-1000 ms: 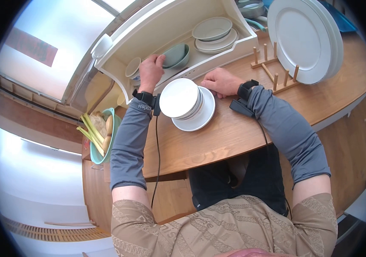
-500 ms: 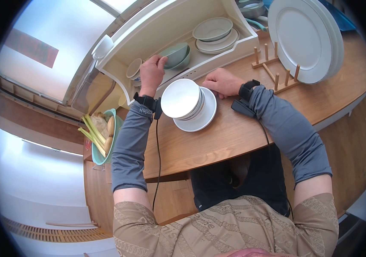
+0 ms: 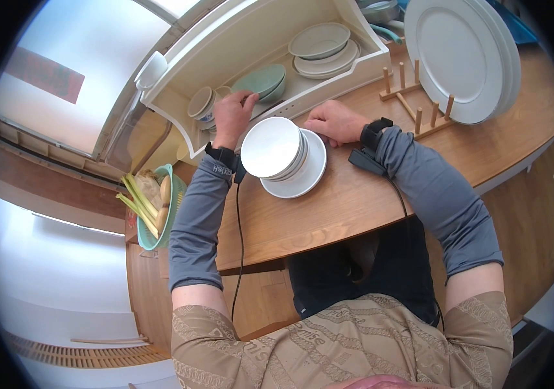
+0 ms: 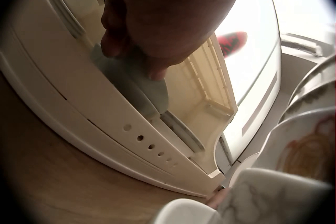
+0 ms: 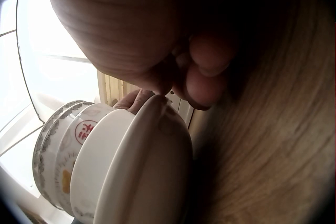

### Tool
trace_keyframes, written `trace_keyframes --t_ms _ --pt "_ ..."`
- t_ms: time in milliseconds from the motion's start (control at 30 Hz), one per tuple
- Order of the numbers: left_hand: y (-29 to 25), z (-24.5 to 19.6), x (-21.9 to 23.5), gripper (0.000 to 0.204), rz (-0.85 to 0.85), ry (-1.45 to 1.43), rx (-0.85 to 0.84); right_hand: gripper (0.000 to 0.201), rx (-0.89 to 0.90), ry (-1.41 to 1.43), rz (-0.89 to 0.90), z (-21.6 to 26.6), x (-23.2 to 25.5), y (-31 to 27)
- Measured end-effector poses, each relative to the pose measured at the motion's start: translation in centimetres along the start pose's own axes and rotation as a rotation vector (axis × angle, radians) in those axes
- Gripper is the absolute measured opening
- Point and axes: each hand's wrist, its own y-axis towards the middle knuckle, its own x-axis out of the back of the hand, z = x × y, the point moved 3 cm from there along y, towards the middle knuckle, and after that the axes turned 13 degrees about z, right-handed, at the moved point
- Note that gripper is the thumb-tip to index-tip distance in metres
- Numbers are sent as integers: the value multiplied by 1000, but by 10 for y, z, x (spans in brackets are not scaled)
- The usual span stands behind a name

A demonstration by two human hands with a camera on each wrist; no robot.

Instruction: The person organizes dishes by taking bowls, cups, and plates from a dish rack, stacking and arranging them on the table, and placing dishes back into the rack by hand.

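Note:
In the head view, the left hand [image 3: 233,118] reaches into the white shelf unit [image 3: 329,92] and pinches the near rim of a pale green bowl [image 3: 259,79]. Another green bowl sits under it. The left wrist view shows thumb and fingers on the green bowl [image 4: 149,90]. Close by on the tabletop, a stack of small white bowls [image 3: 272,148] stands on a white plate [image 3: 314,174]. The right hand [image 3: 336,122] rests on the table beside that plate, fingers loosely curled. Its fingertips lie right at the plate's rim [image 5: 157,145] in the right wrist view.
White cups [image 3: 200,102] stand left of the green bowls in the shelf, stacked white dishes [image 3: 321,42] to their right. Large white plates [image 3: 461,61] lean upright by a wooden peg rack [image 3: 413,113]. A turquoise basket [image 3: 174,194] of vegetables sits at left. Cables hang from both wrists.
The upper green bowl has tipped lower and shifted slightly left, nearer level over the other bowl. The left hand has moved slightly nearer the body with it. The right hand has stayed beside the plate.

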Motion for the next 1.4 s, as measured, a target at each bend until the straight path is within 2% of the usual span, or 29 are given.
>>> trace_keyframes --t_ms 100,167,367,500,567,700,900,967,1000,1067,1100,1167,1200,1267,1400 --pt "-3 6 -6 28 89 -67 25 31 -10 4 8 -1 0 2" --pt "-2 9 -9 38 167 6 89 31 -20 8 11 -1 0 1" --pt "7 21 -7 59 227 -8 188 31 -34 6 15 0 0 0" --pt "13 37 -11 60 210 21 151 31 -31 -7 12 1 0 -1" --pt "14 40 -12 60 269 24 195 32 -30 -8 14 2 0 -1" --pt "10 27 -8 58 255 90 149 31 -30 -7 12 2 0 0" --pt "11 19 -6 63 290 149 198 31 -30 -8 9 3 0 -1" --pt "13 34 -9 65 182 -135 305 30 -28 -11 11 3 1 -1" --pt "15 35 -8 65 182 -135 305 30 -26 -15 14 2 1 -1" --pt "16 42 -9 61 221 -489 458 30 -21 -4 12 1 0 0" --pt "17 46 -10 61 222 -489 460 30 -17 7 8 0 0 0" --pt "21 52 -17 50 235 -783 520 30 -19 2 10 0 0 0" --pt "24 54 -18 50 235 -784 520 31 -19 -3 10 -1 0 1" --pt "30 57 -23 45 285 -979 543 31 -5 -19 9 -2 1 1" --pt "38 58 -29 44 215 -1081 579 31 7 -14 10 -1 1 2"
